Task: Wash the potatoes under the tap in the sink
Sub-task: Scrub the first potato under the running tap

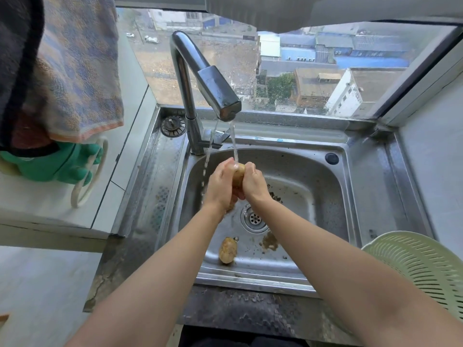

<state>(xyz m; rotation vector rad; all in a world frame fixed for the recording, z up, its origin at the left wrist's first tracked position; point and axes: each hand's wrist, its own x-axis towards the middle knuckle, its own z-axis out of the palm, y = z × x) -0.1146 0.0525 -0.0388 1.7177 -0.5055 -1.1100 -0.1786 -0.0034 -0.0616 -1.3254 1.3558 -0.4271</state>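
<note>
Water runs from the steel tap (218,96) into the steel sink (323,221). Both of my hands hold one brown potato (238,174) in the stream above the basin. My left hand (220,186) grips it from the left, and my right hand (254,182) grips it from the right. Only the potato's top shows between the fingers. A second potato (227,250) lies on the sink floor near the front, left of the drain (254,218).
A pale green plastic colander (423,264) sits on the counter at the right. Dirt specks lie around the drain. A sink strainer plug (172,125) rests at the back left corner. Towels (80,71) and green rubber gloves (57,164) hang at the left. A window is behind the sink.
</note>
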